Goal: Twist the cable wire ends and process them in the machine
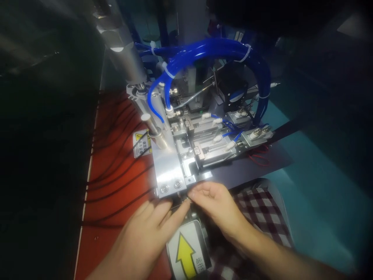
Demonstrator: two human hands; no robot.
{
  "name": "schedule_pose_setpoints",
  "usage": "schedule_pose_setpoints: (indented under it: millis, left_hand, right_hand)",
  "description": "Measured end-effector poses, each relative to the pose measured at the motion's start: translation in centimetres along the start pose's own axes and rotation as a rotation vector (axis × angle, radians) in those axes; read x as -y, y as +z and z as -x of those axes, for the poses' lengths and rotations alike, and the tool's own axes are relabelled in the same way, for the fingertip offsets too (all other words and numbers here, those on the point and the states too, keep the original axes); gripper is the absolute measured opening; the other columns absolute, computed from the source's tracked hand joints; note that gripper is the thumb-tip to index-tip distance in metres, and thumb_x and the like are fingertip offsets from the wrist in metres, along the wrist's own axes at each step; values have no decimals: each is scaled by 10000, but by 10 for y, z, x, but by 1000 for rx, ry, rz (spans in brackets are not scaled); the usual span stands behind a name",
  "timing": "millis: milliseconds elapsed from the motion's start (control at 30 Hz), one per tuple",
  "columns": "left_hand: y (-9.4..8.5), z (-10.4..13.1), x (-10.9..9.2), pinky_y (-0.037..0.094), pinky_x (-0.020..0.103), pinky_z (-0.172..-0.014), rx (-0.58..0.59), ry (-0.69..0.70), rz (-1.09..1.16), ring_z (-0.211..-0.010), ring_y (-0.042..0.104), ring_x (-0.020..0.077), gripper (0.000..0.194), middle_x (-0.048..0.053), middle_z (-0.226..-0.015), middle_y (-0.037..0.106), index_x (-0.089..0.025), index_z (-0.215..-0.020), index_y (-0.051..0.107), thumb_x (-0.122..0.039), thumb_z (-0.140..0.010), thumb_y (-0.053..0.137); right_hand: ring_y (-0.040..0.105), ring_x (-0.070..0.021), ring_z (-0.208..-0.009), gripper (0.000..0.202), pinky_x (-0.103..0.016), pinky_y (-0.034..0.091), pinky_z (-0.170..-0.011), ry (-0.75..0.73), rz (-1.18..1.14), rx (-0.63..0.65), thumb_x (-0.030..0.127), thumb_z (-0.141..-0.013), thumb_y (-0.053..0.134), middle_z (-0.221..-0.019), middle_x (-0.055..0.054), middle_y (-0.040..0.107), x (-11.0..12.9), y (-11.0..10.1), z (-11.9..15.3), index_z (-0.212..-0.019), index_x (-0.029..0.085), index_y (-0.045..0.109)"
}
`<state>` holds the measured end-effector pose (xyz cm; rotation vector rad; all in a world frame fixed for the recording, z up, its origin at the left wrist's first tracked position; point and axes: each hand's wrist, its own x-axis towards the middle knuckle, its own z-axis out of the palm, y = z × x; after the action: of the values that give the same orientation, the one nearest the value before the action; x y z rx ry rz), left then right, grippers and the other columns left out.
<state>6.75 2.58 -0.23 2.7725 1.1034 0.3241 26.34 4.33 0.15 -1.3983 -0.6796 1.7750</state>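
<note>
Small, steady fingertip movements seem best below the metal plate [170, 167] at 11 o'clock, left hand [148, 227] at 8 and right hand [218, 204] at 4, fingers curled close, anything pinched impossible to tell.

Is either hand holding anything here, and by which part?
It cannot be told: the left hand and right hand nearly meet beside the metal plate, any small piece unclear.

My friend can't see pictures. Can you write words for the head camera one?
Two bare hands, the left and the right, meet at the near end of a silvery machine. Blue tubes loop above it; a yellow arrow shows below.
</note>
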Motion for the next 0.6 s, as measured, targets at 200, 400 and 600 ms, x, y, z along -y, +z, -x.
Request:
schedule_pose_setpoints:
  millis: [200, 400, 600]
  left_hand:
    - [-5, -2, -4, 453, 284, -677, 28, -37, -10, -803, 547, 190, 522, 63, -973, 621, -259, -1408, 394, -65, -932, 306]
    - [-8, -1, -5, 457, 293, -700, 52, -40, 5, -815, 538, 186, 520, 66, -1016, 620, -249, -1405, 401, -59, -931, 307]
    - [-7, -1, -3, 443, 290, -700, 42, -49, 44, -812, 536, 185, 523, 63, -1026, 620, -253, -1409, 390, -59, -930, 308]
  right_hand:
    - [393, -91, -499, 138, -230, 338, -473, -274, 251, -39, 291, -783, 629, -550, 56, 448, -13, -3, 5, -729, 170, 589]
    - [400, -103, -506, 153, -234, 341, -462, -301, 315, -65, 296, -830, 565, -560, 45, 453, -12, -2, 8, -728, 181, 559]
    - [381, -99, -518, 203, -231, 326, -470, -179, 257, -87, 339, -801, 579, -568, 48, 442, -5, 3, 11, -695, 173, 530]
